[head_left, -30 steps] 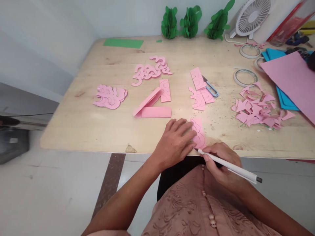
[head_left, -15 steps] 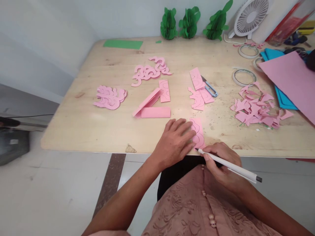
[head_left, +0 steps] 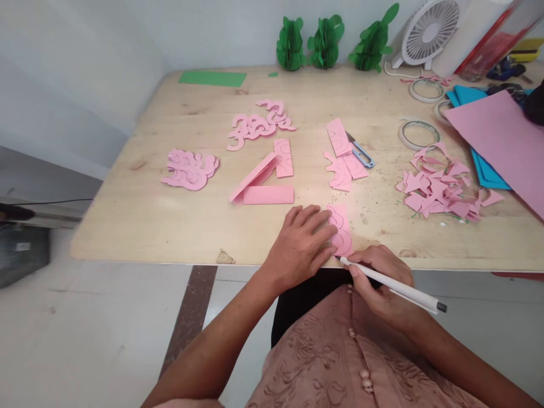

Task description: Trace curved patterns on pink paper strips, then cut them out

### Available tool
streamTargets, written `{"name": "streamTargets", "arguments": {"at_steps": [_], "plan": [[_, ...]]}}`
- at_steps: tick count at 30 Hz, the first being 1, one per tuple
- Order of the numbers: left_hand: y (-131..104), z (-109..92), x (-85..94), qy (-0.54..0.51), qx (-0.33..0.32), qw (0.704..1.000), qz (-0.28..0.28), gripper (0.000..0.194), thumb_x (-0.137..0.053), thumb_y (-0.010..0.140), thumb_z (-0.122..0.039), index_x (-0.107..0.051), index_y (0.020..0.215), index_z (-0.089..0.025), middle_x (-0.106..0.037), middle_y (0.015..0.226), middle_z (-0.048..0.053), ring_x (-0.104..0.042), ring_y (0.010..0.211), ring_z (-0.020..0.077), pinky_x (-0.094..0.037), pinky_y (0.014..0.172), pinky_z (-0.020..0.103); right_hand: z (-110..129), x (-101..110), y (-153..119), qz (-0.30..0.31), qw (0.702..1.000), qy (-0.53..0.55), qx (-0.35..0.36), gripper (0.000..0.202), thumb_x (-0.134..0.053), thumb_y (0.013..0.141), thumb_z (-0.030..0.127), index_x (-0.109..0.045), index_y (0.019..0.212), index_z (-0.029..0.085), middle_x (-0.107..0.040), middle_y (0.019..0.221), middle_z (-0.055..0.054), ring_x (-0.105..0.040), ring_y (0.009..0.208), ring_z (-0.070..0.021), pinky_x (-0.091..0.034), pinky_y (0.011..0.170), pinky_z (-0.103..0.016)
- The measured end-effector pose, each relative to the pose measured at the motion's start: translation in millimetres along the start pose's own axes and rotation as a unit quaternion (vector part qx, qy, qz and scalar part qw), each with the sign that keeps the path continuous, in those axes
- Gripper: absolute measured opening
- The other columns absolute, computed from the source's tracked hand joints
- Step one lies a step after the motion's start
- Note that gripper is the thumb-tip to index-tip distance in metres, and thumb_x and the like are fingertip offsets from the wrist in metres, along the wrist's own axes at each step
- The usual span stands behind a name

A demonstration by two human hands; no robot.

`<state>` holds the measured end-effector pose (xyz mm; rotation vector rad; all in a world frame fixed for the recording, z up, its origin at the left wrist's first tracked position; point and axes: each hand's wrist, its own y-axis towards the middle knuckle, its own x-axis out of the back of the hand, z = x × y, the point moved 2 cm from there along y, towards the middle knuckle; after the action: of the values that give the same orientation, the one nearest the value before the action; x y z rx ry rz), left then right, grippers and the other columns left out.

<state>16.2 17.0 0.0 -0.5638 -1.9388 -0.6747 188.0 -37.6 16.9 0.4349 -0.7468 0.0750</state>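
A pink paper strip [head_left: 341, 229] with curved pen lines lies at the table's front edge. My left hand [head_left: 301, 241] rests flat with fingers spread, its fingertips pressing on the strip's left side. In my right hand [head_left: 385, 283] is a white pen [head_left: 395, 283], its dark tip touching or just over the strip's lower end. Beyond the strip are marked pink pieces [head_left: 338, 137], one partly cut, beside small blue-handled snips [head_left: 361, 152]. Folded pink strips [head_left: 268, 195] lie further left, near another marked piece [head_left: 284, 157].
Cut wavy pink shapes [head_left: 193, 170] are piled at left, with more shapes [head_left: 255, 124] behind. Pink scraps [head_left: 442, 190], tape rolls [head_left: 420, 135] and pink sheet [head_left: 501, 141] over blue sheets [head_left: 488, 170] occupy the right. Green paper figures [head_left: 325, 42] and a fan [head_left: 431, 31] stand at the back.
The pen and right hand have shifted very slightly left. My left hand stays on the strip, and the papers lie as before; the view itself has moved a little.
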Motion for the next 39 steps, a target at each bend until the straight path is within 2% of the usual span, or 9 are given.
{"name": "streamTargets", "arguments": {"at_steps": [24,35,39], "plan": [[0,0,1.0,-0.007,0.001,1.0,0.002,0.023,-0.048,0.093,-0.031,-0.059,0.11,-0.021,-0.052,0.136,0.007,-0.039,0.128,0.0281,-0.029,0.108,0.047,-5,6,-4,-0.017,0.999,-0.021,-0.022,0.009,-0.055,0.086,0.016,-0.062,0.086,0.022,-0.067,0.072,0.0,-0.061,0.067,-0.0156,-0.046,0.063,-0.03],[0,0,0.1,-0.008,0.004,1.0,0.004,0.023,-0.048,0.092,-0.031,-0.059,0.11,-0.021,-0.052,0.136,0.007,-0.039,0.129,0.0284,-0.029,0.108,0.048,-6,10,-6,-0.005,0.998,0.001,-0.061,0.009,-0.055,0.086,0.019,-0.063,0.086,0.023,-0.067,0.073,0.001,-0.062,0.067,-0.0149,-0.047,0.061,-0.028],[0,0,0.1,-0.006,0.005,1.0,0.001,0.023,-0.049,0.092,-0.031,-0.059,0.11,-0.021,-0.052,0.136,0.008,-0.039,0.129,0.028,-0.029,0.108,0.048,-3,11,-3,-0.015,0.999,0.011,-0.025,0.014,-0.053,0.087,0.015,-0.063,0.094,0.021,-0.07,0.079,-0.003,-0.065,0.071,-0.0174,-0.048,0.065,-0.032]]}}
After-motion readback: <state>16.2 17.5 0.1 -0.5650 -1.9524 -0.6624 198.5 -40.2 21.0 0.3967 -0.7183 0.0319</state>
